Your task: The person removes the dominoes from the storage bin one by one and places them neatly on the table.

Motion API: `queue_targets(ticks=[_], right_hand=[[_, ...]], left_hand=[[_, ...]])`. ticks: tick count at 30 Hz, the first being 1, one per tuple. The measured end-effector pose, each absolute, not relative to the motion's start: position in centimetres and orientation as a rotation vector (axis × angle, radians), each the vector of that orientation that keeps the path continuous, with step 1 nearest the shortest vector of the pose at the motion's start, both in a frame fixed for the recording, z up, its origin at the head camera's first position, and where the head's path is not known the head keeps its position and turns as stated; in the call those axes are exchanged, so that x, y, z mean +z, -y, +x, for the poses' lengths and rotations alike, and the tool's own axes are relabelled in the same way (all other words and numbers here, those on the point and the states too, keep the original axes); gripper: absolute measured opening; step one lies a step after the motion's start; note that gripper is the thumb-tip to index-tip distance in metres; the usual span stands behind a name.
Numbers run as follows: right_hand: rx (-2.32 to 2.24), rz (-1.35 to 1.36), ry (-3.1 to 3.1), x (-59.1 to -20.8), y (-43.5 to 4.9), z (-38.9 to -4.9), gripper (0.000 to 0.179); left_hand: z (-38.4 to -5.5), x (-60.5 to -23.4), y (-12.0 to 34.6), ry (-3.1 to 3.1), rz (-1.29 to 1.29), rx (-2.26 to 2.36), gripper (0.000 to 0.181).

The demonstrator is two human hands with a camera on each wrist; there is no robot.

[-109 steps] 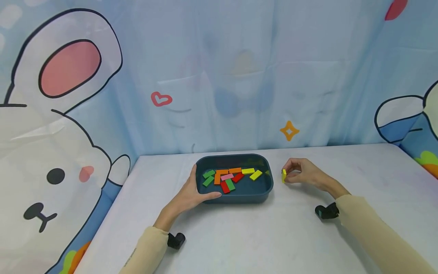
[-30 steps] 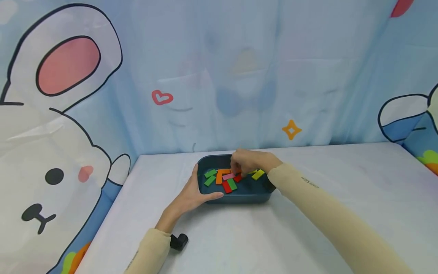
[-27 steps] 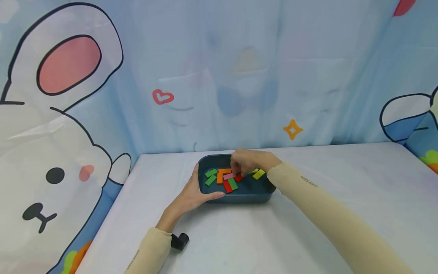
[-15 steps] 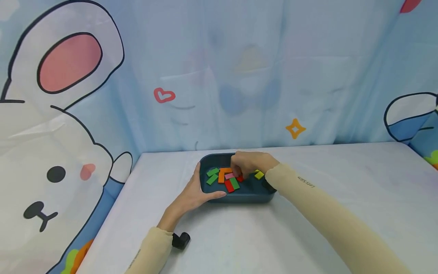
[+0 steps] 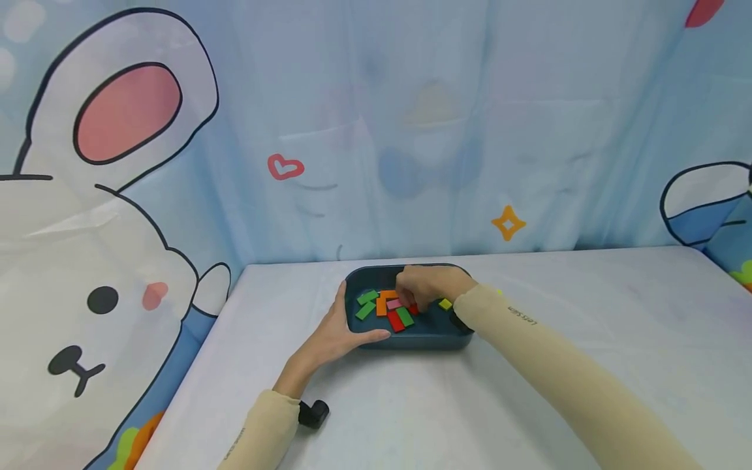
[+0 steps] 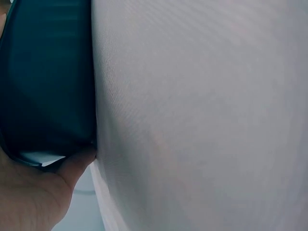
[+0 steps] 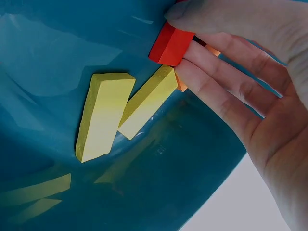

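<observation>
My left hand point(image 5: 339, 329) holds the left end of a dark teal plastic tray point(image 5: 411, 341), its thumb along the front wall and its fingers at the far-left side. Inside the tray, my right hand point(image 5: 433, 282) pinches a red block point(image 7: 173, 44) between thumb and fingers. Two yellow blocks point(image 7: 107, 115) lie by that hand in the right wrist view. Left of it on the tray floor are green blocks point(image 5: 365, 310), orange blocks point(image 5: 381, 307), a pink block point(image 5: 394, 304) and another red block point(image 5: 395, 320). The right hand and sleeve hide the tray's right part.
The tray stands on a white-covered table point(image 5: 376, 405), near its back edge. A patterned blue curtain point(image 5: 411, 163) hangs behind. Just past the right sleeve shows a bit of yellow point(image 5: 499, 292) on the table. A black wrist camera point(image 5: 314, 414) sits on the left sleeve.
Since the oldest frame, my right hand has left the yellow block at the tray's right and moved into the tray. Over the last second it has stayed among the blocks; the left hand keeps its hold.
</observation>
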State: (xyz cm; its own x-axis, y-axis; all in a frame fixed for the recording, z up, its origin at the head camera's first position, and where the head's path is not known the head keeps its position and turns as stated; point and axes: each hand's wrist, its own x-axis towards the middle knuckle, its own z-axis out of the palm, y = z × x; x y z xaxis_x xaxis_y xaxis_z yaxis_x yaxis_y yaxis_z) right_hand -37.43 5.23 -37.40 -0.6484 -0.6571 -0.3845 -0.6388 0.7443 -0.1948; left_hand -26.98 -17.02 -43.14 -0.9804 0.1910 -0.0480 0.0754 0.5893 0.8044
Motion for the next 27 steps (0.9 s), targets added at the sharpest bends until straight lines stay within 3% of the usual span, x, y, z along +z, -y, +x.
queue_targets(ticks=[10, 19, 27], right_hand=[[-0.003, -0.997, -2.524, -36.8, -5.8, -36.8, 0.019], [-0.013, -1.214, -2.527, -34.0, -5.7, -35.0, 0.022], [-0.292, -1.318, -2.546, -31.2, -9.6, -33.4, 0.025]], left_hand=[[-26.9, -43.0, 16.3, -2.671, 0.257, 1.360, 0.132], [-26.6, -42.8, 16.7, -2.669, 0.237, 1.374, 0.136], [-26.5, -42.9, 16.7, -2.676, 0.234, 1.383, 0.135]])
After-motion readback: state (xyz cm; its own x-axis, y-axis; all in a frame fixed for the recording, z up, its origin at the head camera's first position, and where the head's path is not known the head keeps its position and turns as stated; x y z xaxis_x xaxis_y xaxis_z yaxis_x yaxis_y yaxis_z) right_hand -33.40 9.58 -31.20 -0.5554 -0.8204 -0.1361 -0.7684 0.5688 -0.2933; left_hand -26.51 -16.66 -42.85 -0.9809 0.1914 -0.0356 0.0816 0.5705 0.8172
